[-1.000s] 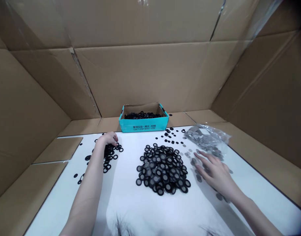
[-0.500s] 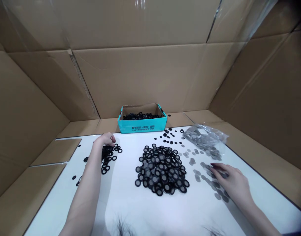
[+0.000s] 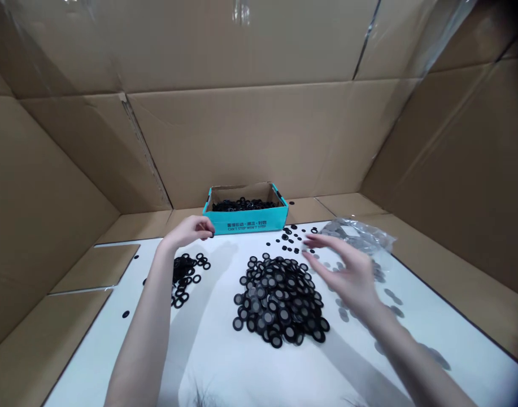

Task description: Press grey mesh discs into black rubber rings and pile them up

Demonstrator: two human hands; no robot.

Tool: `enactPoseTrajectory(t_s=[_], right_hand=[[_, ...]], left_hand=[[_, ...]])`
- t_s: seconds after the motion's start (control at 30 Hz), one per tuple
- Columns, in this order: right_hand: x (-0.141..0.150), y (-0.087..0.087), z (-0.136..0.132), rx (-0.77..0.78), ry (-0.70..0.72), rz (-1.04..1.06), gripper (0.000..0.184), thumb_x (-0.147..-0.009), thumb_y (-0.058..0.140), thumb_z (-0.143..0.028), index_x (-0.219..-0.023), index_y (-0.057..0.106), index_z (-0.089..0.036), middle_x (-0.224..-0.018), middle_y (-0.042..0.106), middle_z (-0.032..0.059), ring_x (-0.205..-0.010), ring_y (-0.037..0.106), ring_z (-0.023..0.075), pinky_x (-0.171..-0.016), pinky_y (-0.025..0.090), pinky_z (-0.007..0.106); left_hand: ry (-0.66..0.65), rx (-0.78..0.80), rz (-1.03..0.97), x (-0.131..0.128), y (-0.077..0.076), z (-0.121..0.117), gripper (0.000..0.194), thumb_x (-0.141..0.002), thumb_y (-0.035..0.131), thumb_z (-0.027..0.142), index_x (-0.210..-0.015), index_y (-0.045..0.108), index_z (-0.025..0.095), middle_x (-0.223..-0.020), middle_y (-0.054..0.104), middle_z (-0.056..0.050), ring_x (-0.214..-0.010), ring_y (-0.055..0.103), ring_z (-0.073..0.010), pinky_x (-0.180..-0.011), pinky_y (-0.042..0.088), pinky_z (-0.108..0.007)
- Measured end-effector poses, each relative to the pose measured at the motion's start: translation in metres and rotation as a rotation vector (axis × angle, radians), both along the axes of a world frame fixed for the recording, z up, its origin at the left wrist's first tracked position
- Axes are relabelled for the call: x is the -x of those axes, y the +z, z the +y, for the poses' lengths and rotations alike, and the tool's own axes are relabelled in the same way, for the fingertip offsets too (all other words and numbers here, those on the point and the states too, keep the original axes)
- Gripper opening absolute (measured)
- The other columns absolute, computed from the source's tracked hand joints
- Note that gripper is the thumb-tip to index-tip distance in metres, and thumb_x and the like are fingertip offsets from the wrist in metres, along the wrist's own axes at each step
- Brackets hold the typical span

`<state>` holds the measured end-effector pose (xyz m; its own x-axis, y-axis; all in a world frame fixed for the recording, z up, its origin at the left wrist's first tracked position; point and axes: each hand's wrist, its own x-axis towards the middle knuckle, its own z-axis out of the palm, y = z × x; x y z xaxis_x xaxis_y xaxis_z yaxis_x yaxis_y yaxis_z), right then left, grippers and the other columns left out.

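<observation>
My left hand (image 3: 193, 230) is raised above the table in front of the blue-green box, fingers pinched on a small black ring (image 3: 212, 234). Below it lies a loose pile of black rings (image 3: 183, 270). My right hand (image 3: 347, 270) hovers to the right of the centre pile, thumb and forefinger held apart around what looks like a thin grey disc (image 3: 304, 247), seen faintly. The centre pile (image 3: 279, 299) is made of black rings with grey discs in their middles. Loose grey discs (image 3: 396, 311) lie under and beside my right forearm.
A blue-green cardboard box (image 3: 246, 219) holding black rings stands at the back. To its right lies a clear plastic bag (image 3: 360, 234) of grey discs. Small black pieces (image 3: 290, 237) are scattered between them. Cardboard walls (image 3: 242, 135) enclose the white table (image 3: 225, 362).
My left hand has lifted from the ring pile and moved right with a black ring. My right hand has risen from the loose grey discs and moved left toward the middle.
</observation>
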<state>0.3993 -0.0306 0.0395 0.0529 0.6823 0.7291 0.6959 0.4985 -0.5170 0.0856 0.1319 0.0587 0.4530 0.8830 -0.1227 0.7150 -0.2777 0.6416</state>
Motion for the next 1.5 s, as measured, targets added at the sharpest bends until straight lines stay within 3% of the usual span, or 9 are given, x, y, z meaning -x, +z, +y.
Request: enactPoseTrajectory(t_s=[0.1,0.2,0.3,0.43,0.83,0.97,1.1,1.3,1.5], right_hand=[[0.047,0.023,0.021,-0.095,0.185,-0.004,0.024,-0.083,0.062,-0.016,-0.106,0.066,-0.021,-0.092,0.076,0.0055,-0.083,0.071,0.0194,-0.077,0.057,0.036],[0.078,0.039,0.034,-0.18,0.262,0.007,0.026,-0.083,0.062,-0.015,-0.107,0.067,-0.024,-0.094,0.076,0.0043,-0.088,0.069,0.0198,-0.08,0.056,0.038],[0.089,0.045,0.04,-0.232,0.255,0.026,0.028,-0.083,0.063,-0.015,-0.11,0.066,-0.025,-0.1,0.076,0.0047,-0.088,0.069,0.0201,-0.083,0.056,0.04],[0.089,0.045,0.041,-0.267,0.248,0.041,0.032,-0.082,0.065,-0.014,-0.112,0.065,-0.026,-0.097,0.076,0.0039,-0.086,0.07,0.02,-0.083,0.058,0.04],[0.086,0.049,0.038,-0.349,0.253,-0.007,0.031,-0.083,0.066,-0.012,-0.108,0.068,-0.029,-0.092,0.075,0.0033,-0.089,0.068,0.0213,-0.08,0.058,0.041],[0.082,0.054,0.04,-0.239,0.227,0.062,0.016,-0.08,0.072,-0.021,-0.096,0.068,-0.024,-0.093,0.072,0.0061,-0.09,0.064,0.0229,-0.081,0.054,0.041],[0.081,0.053,0.043,-0.097,0.31,0.08,0.002,-0.084,0.068,-0.021,-0.085,0.068,-0.022,-0.091,0.069,0.0051,-0.09,0.063,0.021,-0.08,0.052,0.038],[0.079,0.051,0.046,-0.089,0.322,0.094,0.009,-0.086,0.063,-0.014,-0.08,0.063,-0.021,-0.093,0.067,0.0056,-0.092,0.061,0.0203,-0.081,0.049,0.037],[0.073,0.052,0.046,-0.048,0.361,0.058,0.01,-0.086,0.062,-0.016,-0.078,0.059,-0.021,-0.096,0.063,0.0053,-0.094,0.059,0.0198,-0.083,0.047,0.036]], left_hand=[[-0.093,-0.012,-0.189,-0.025,0.025,-0.029,0.022,-0.086,0.06,0.021,-0.106,0.063,0.013,-0.078,0.069,-0.003,-0.076,0.066,-0.0141,-0.074,0.055,-0.026],[-0.165,0.016,-0.439,-0.039,0.042,-0.054,0.021,-0.079,0.069,0.026,-0.094,0.067,0.012,-0.074,0.069,-0.004,-0.067,0.065,-0.0127,-0.066,0.055,-0.024],[-0.189,0.074,-0.751,-0.041,0.05,-0.067,0.024,-0.075,0.075,0.02,-0.096,0.068,0.012,-0.076,0.07,-0.003,-0.065,0.065,-0.011,-0.062,0.055,-0.021],[-0.246,0.096,-0.93,-0.039,0.054,-0.072,0.031,-0.074,0.076,0.011,-0.103,0.065,0.016,-0.075,0.068,0.0,-0.064,0.066,-0.0092,-0.061,0.056,-0.018],[-0.205,0.06,-0.903,-0.049,0.064,-0.09,0.027,-0.078,0.073,0.009,-0.102,0.065,0.016,-0.082,0.07,-0.002,-0.074,0.068,-0.0105,-0.068,0.057,-0.017],[-0.133,-0.049,-0.88,-0.052,0.066,-0.094,0.028,-0.078,0.074,0.01,-0.104,0.065,0.016,-0.08,0.069,-0.001,-0.07,0.068,-0.0102,-0.063,0.056,-0.016],[-0.063,-0.182,-0.836,-0.056,0.065,-0.095,0.026,-0.076,0.076,0.016,-0.101,0.068,0.016,-0.084,0.072,-0.003,-0.074,0.07,-0.0135,-0.068,0.058,-0.02],[-0.082,-0.407,-0.639,-0.061,0.067,-0.097,0.005,-0.083,0.068,0.017,-0.085,0.072,0.014,-0.083,0.071,-0.004,-0.078,0.067,-0.0132,-0.071,0.055,-0.021],[-0.116,-0.367,-0.597,-0.063,0.069,-0.099,0.008,-0.085,0.066,0.02,-0.081,0.066,0.013,-0.079,0.066,-0.002,-0.074,0.063,-0.011,-0.067,0.052,-0.019]])
